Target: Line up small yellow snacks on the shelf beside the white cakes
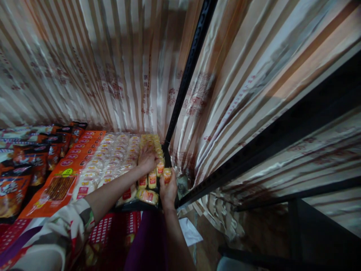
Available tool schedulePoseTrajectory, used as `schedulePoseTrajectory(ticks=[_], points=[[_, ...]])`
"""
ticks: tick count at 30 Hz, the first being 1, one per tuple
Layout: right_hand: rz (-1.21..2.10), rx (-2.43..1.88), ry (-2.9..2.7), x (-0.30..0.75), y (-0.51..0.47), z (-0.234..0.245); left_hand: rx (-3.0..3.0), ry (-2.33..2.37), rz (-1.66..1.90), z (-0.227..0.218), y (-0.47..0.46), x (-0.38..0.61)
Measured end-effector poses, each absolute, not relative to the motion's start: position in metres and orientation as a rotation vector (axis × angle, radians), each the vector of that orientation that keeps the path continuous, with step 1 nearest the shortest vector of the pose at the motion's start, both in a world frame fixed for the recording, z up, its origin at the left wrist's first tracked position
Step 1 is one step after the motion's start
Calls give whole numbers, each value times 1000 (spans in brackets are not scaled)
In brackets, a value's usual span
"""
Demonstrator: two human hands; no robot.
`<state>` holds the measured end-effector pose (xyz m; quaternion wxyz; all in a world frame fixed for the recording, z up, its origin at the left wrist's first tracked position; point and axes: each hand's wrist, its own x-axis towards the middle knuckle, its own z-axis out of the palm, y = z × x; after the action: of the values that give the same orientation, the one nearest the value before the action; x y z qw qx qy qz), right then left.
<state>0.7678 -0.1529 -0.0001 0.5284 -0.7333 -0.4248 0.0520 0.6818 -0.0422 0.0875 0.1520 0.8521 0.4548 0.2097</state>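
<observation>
My right hand (168, 191) grips a small yellow packaged snack (167, 175) with a red and white label, holding it upright at the right end of the display. My left hand (148, 159) lies over the rows of matching yellow snack packs (152, 180), its fingers stretched out and touching their tops. One more yellow pack (147, 196) rests sideways at the front edge, below the upright ones. To the left of these run several rows of white round snacks in clear wrappers (108, 165).
Orange flat packets (63, 180) and dark-orange snack bags (31, 160) fill the left side. Red plastic baskets (104, 227) sit below the front edge. A black metal post (183, 82) rises at the corner, before striped, printed sheeting (126, 64). White paper (190, 230) lies on the floor.
</observation>
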Motion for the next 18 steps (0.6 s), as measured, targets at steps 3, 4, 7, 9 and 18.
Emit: schedulePoseTrajectory(ticks=[3,4,7,9,18], points=[[159,-1724,-998,766,-154,4,2453,1319,617,86,-42,682],[170,-1709,-1022,765,-153,6,2454,1319,614,86,-42,682],[185,-1665,-1137,764,-148,9,2447,1313,598,87,-42,682],[197,-1652,-1181,764,-144,9,2436,1310,582,87,-40,682],[264,-1631,-1215,765,-140,2,2592,1168,920,88,-85,661]])
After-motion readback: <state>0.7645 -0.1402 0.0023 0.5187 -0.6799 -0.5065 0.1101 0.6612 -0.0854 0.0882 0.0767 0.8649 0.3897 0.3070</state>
